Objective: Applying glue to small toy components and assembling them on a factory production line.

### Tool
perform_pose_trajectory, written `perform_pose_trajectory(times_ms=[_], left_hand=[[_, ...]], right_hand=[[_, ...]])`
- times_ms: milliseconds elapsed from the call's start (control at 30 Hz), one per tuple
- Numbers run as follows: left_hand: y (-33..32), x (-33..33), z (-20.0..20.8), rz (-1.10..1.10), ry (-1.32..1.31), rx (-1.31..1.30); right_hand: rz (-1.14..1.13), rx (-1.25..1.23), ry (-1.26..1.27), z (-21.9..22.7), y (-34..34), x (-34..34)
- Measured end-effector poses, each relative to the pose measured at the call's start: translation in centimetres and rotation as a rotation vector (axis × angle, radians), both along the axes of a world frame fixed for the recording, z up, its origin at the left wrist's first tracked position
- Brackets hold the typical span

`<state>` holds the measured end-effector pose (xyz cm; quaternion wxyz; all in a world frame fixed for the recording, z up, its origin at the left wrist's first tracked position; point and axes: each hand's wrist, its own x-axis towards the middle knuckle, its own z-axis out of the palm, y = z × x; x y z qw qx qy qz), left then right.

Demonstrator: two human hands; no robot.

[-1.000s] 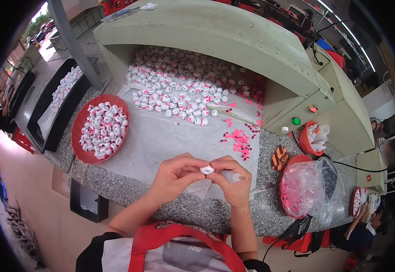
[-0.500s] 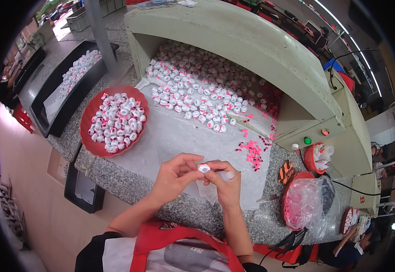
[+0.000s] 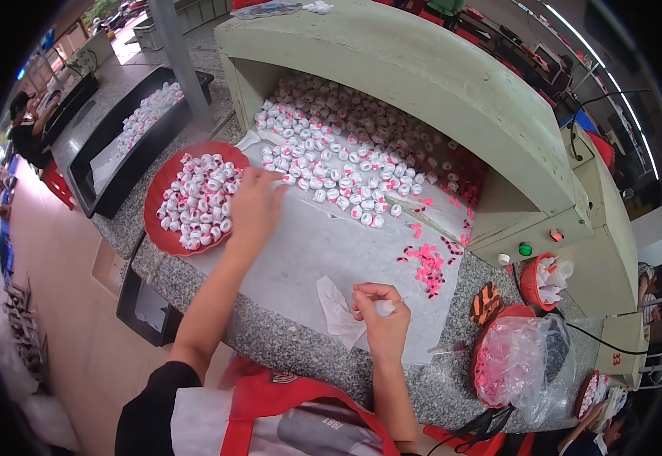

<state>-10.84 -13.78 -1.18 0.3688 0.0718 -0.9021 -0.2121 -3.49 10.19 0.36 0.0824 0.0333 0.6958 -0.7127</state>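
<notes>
- Grips a small translucent bottle [image 3: 385, 308] in the right hand [image 3: 384, 328], with fingers curled snugly round it, above the near part of the paper sheet [image 3: 323, 247]. Probably best to hold the tip clear of the sheet.
- Note a creased white tissue [image 3: 338, 313], just left of the right hand; likely handy for wiping fingertips.
- See loose pink bits [image 3: 430, 272] on the sheet's right side; better not to brush them with a forearm.
- Reaches the left hand [image 3: 255, 201] over the right side of the red dish [image 3: 182, 249], half open, with finger and thumb parted. No held piece visible; cannot tell about the hidden side. Wise to lower any piece gently onto the heaped white pieces [image 3: 198, 199].
- Find more white pieces [image 3: 350, 171] just beyond, spread under the pale green hood [image 3: 414, 102]; sensible to avoid knocking them with a sleeve.
</notes>
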Motion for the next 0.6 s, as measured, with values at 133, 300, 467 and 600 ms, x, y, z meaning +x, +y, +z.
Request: perform_pose_trajectory(times_ms=[133, 300, 467, 600], left_hand=[[3.8, -5.3, -3.5, 0.034, -0.263, 0.066], [4.1, -5.9, -4.2, 0.122, -0.298, 0.086], [4.7, -4.1, -4.3, 0.053, -0.359, 0.015], [6.1, -0.9, -2.1, -0.251, -0.165, 0.548]], right_hand=[[0.025, 0.009, 0.023, 0.3, 1.1, 1.3], [-0.079, -0.055, -0.031, 0.5, 2.4, 1.3], [-0.033, -0.038, 0.043, 1.8, 1.9, 1.4], [-0.15, 0.023, 0.232, 1.0, 3.3, 1.9]])
